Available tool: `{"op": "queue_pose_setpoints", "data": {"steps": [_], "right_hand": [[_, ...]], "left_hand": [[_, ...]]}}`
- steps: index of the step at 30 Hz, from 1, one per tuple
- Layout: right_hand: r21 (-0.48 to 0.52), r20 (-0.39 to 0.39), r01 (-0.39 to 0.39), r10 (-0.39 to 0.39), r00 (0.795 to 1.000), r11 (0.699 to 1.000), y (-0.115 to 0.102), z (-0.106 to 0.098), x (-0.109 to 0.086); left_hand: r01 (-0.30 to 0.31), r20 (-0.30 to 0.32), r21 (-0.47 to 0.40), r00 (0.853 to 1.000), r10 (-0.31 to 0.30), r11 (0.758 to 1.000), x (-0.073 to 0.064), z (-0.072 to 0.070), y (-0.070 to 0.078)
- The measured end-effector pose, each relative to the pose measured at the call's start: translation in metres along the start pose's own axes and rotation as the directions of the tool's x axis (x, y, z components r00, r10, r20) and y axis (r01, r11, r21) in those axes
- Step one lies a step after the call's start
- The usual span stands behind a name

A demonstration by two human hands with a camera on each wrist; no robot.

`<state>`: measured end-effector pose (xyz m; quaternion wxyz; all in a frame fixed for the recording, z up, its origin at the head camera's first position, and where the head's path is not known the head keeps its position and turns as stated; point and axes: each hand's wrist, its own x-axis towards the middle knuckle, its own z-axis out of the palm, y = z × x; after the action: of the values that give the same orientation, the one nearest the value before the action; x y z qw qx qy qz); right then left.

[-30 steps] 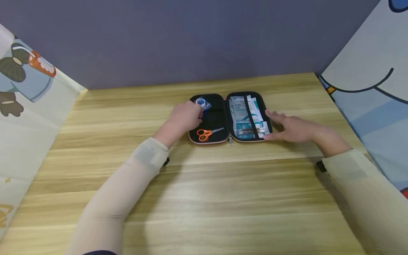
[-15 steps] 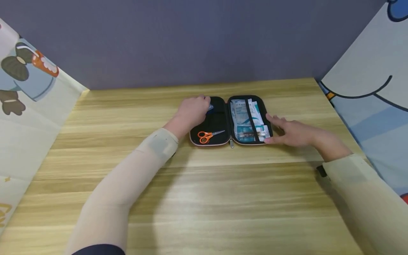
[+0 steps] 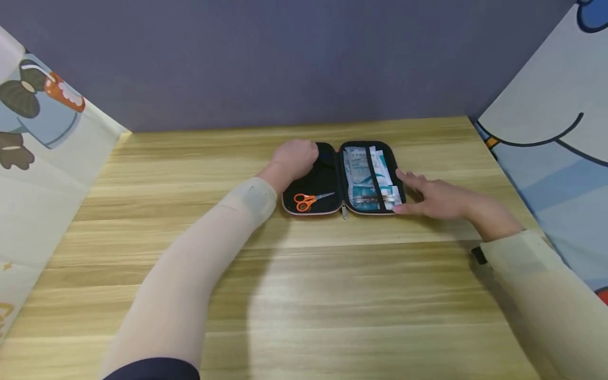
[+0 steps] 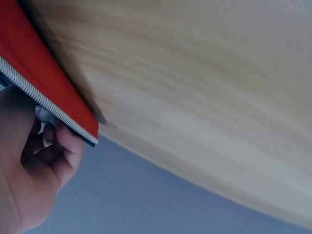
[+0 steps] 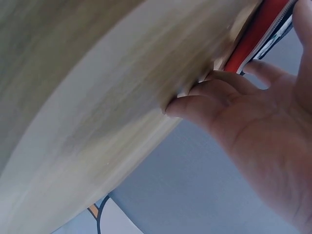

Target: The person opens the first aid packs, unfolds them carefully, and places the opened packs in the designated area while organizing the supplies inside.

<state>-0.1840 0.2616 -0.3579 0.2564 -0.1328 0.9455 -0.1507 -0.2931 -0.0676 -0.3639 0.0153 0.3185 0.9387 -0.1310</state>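
Note:
A small black-lined zip case [image 3: 323, 179] with a red outside lies unfolded on the table. My left hand [image 3: 295, 158] is over the far left corner of its left half, fingers curled. In the left wrist view, those fingers pinch a small clear plastic packet [image 4: 45, 115] just inside the zipped rim; most of it is hidden. Orange-handled scissors [image 3: 309, 201] lie in the near part of that half. The right half holds packets [image 3: 361, 166] under a black elastic strap. My right hand [image 3: 434, 196] rests with spread fingers against the case's right edge, fingertips on the table.
The wooden table [image 3: 332, 306] extends in front of the case and to both sides. A dark grey-blue panel [image 3: 294, 63] rises behind its far edge. Printed panels stand at the left [image 3: 38, 195] and right [image 3: 560, 174].
My left hand has moved right and slightly farther away, over the case's far left corner. The packet with a blue-and-white roll, visible earlier, is now hidden in the head view. My right hand stays put.

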Motion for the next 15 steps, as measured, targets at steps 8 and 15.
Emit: {"op": "queue_pose_setpoints", "data": {"steps": [8, 15], "right_hand": [[0.018, -0.002, 0.004, -0.004, 1.0, 1.0, 0.005, 0.006, 0.001], [0.018, -0.02, 0.024, -0.024, 1.0, 1.0, 0.003, 0.006, 0.0]], "left_hand": [[0.031, 0.055, -0.168, 0.998, -0.022, 0.985, -0.001, -0.002, -0.006], [-0.061, 0.095, -0.297, 0.991, 0.093, 0.953, -0.043, -0.028, 0.0]]}}
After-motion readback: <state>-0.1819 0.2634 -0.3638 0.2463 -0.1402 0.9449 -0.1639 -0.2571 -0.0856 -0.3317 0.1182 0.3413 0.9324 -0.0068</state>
